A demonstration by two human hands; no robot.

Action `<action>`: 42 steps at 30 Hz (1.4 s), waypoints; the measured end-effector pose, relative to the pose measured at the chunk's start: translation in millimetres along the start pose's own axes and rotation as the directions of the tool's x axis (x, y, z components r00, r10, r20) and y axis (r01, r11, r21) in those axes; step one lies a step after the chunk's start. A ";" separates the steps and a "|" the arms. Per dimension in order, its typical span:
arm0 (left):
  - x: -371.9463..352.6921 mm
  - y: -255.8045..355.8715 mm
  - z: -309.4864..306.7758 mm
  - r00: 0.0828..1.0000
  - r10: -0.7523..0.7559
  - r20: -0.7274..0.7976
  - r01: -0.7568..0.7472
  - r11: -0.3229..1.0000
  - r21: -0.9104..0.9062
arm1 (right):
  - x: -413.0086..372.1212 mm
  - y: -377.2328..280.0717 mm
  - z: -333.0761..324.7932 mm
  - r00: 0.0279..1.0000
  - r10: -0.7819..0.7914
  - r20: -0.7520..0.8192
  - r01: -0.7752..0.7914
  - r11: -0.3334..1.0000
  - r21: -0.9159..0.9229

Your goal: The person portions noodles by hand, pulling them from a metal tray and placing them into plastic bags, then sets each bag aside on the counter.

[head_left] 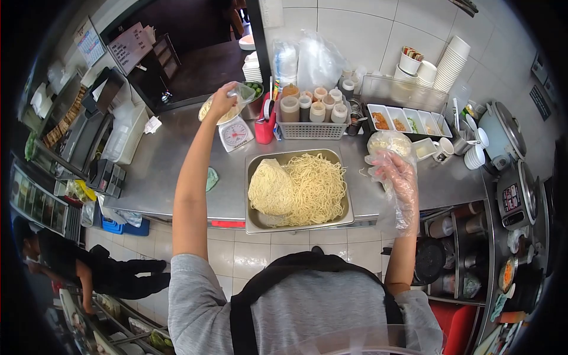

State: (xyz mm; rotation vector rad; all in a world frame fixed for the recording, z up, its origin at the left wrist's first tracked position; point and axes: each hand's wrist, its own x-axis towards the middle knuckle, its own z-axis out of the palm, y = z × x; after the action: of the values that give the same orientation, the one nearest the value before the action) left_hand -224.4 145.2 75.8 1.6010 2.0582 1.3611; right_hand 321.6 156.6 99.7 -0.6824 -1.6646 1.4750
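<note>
Left hand [222,100] grips noodle bag [208,110] on kitchen scale [235,134] | gloved right hand [395,177] open, empty | judgement: let bag rest free for a true reading

Two hands show, the left hand [222,100] bare and the right hand [395,177] in one clear glove [403,208]. There are one metal tray [266,222] of noodles [299,189], two noodle bags [387,143], one scale [235,135], one white basket [312,130], about seven squeeze bottles [318,111] and two rice cookers [503,133]. One other person [59,260] is in view.
</note>
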 end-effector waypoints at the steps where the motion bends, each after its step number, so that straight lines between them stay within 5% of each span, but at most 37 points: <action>1: -2.3 -1.7 5.2 0.999 0.006 0.034 -0.004 0.999 -0.043 | 1.0 -4.5 7.2 0.999 -0.014 0.032 0.014 1.000 0.012; 2: -5.7 -3.6 10.0 0.991 0.135 -0.023 -0.128 0.971 0.204 | 2.3 -9.6 15.9 1.000 0.009 0.023 -0.009 1.000 0.025; 4: -16.6 -6.1 21.3 0.914 0.405 -0.031 -0.288 0.699 0.655 | 7.4 -17.9 33.0 0.999 0.054 0.006 -0.054 0.997 0.050; 5: -43.7 50.5 25.6 0.980 0.173 -0.095 -0.088 0.814 0.575 | 11.4 -12.3 37.0 1.000 0.009 0.021 -0.011 0.995 0.097; 7: -85.8 111.8 46.7 0.978 0.190 -0.090 -0.108 0.820 0.562 | 19.9 10.3 44.9 0.996 -0.083 0.040 0.074 0.978 0.194; 9: -137.2 152.5 77.9 0.967 0.215 0.139 -0.244 0.937 0.248 | 26.8 21.0 60.4 0.996 -0.084 -0.022 0.087 0.972 0.217; 10: -162.8 175.4 90.5 0.908 0.076 0.411 -0.097 0.995 0.031 | 29.0 23.0 69.5 0.995 -0.083 -0.053 0.093 0.969 0.228; 11: -194.2 198.4 104.9 0.855 0.019 0.519 0.039 0.994 -0.100 | 29.7 22.8 78.9 0.993 -0.064 -0.095 0.086 0.965 0.247; 14: -248.3 228.1 143.5 0.733 0.117 0.670 -0.065 0.993 -0.103 | 32.7 41.1 92.5 0.980 0.009 -0.200 0.073 0.912 0.403; 17: -270.5 219.9 182.8 0.773 0.012 0.634 0.067 0.993 -0.101 | 28.4 46.6 98.6 0.964 0.095 -0.248 0.040 0.872 0.488; 18: -277.5 218.0 188.9 0.802 0.071 0.593 -0.007 0.994 -0.110 | 25.7 46.6 98.4 0.955 0.132 -0.267 0.028 0.852 0.523; 20: -289.5 214.6 199.9 0.842 0.191 0.504 -0.153 0.981 -0.117 | 22.5 49.9 92.1 0.949 0.005 -0.314 0.145 0.881 0.451; 25: -304.2 204.5 222.3 0.798 0.327 0.506 -0.244 0.943 -0.225 | 20.9 57.1 60.9 0.892 -0.209 -0.400 0.359 0.866 0.347; 31: -312.0 235.8 208.4 0.588 0.229 0.776 -0.006 0.960 -0.280 | 25.4 107.7 -3.3 0.903 -0.109 -0.415 0.139 0.989 0.043; 34: -306.9 227.7 187.4 0.568 0.196 0.799 0.039 0.964 -0.264 | 39.8 161.8 -19.2 0.944 -0.170 -0.281 0.037 0.904 -0.426; 35: -301.9 223.2 176.0 0.579 0.179 0.795 0.036 0.969 -0.245 | 43.3 167.6 -20.1 0.976 -0.106 -0.192 -0.045 0.760 -0.648; 37: -277.0 210.5 147.5 0.789 0.098 0.606 0.049 0.974 -0.221 | 49.2 159.9 -12.2 0.994 0.087 -0.072 -0.095 0.305 -0.948; 39: -236.1 208.6 110.5 0.963 -0.033 0.266 0.023 0.999 0.038 | 53.0 186.6 -8.6 0.994 0.066 -0.088 -0.102 0.253 -0.962; 41: -186.3 200.4 77.4 0.983 0.155 -0.100 -0.121 0.951 0.286 | 61.4 201.0 -4.5 0.991 0.097 -0.092 -0.110 0.197 -0.974; 42: -162.6 197.3 64.2 0.982 0.110 -0.151 -0.041 0.916 0.400 | 68.4 202.8 -4.0 0.986 0.139 -0.095 -0.117 0.163 -0.980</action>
State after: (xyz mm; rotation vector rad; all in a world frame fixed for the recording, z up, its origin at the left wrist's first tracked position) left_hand 11.1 39.8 129.4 1.7861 2.5306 1.1951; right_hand 266.1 250.5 -84.4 -1.5290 -2.5649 0.1734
